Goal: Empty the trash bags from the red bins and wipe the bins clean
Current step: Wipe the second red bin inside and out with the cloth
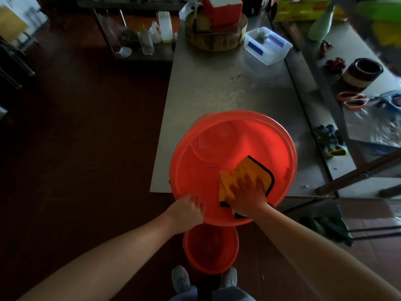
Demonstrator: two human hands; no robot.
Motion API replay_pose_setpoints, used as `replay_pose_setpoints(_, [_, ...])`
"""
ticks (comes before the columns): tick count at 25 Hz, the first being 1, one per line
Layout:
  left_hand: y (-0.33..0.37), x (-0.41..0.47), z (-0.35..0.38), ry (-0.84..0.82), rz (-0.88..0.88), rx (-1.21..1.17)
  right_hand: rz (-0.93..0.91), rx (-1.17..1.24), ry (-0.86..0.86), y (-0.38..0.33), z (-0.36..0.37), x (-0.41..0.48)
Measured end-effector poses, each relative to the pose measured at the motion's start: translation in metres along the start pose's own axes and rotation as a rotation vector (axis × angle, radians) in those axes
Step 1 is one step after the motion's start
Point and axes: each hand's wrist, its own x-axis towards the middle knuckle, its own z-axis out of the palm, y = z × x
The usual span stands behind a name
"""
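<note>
A large red bin (217,153) stands at the near edge of the steel table (208,88), its mouth towards me and no bag inside. My right hand (247,193) lies inside it with fingers spread flat, pressing a yellow cloth with a black hem (249,170) against the near inner wall. My left hand (188,208) grips the bin's near-left rim, fingers curled over the edge. A second, smaller red bin (210,250) stands on the floor below, between the table and my feet, also without a bag.
On the table behind the bin are a round wooden block (217,38) and a clear plastic box (268,45). A second steel surface on the right holds gloves (329,140), scissors (353,99) and a tape roll (362,72). Dark floor lies to the left.
</note>
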Motion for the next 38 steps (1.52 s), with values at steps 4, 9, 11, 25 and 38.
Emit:
replay_pose_setpoints(4, [-0.006, -0.004, -0.004, 0.026, 0.001, 0.005, -0.034, 0.277, -0.121, -0.055, 0.008, -0.014])
replay_pose_setpoints(9, [-0.006, -0.006, -0.001, 0.002, -0.006, -0.005, -0.086, 0.174, -0.046, -0.02, 0.012, -0.025])
replay_pose_setpoints(11, [-0.004, -0.004, -0.003, -0.031, -0.008, -0.022, -0.055, 0.074, -0.015, 0.0, 0.008, -0.027])
replay_pose_setpoints(25, [-0.022, 0.0, -0.008, -0.022, -0.085, -0.098, -0.24, -0.04, 0.187, -0.028, 0.0, -0.062])
replay_pose_setpoints(38, [-0.052, -0.012, -0.007, 0.012, 0.112, 0.074, -0.111, 0.464, -0.162, -0.048, -0.021, -0.026])
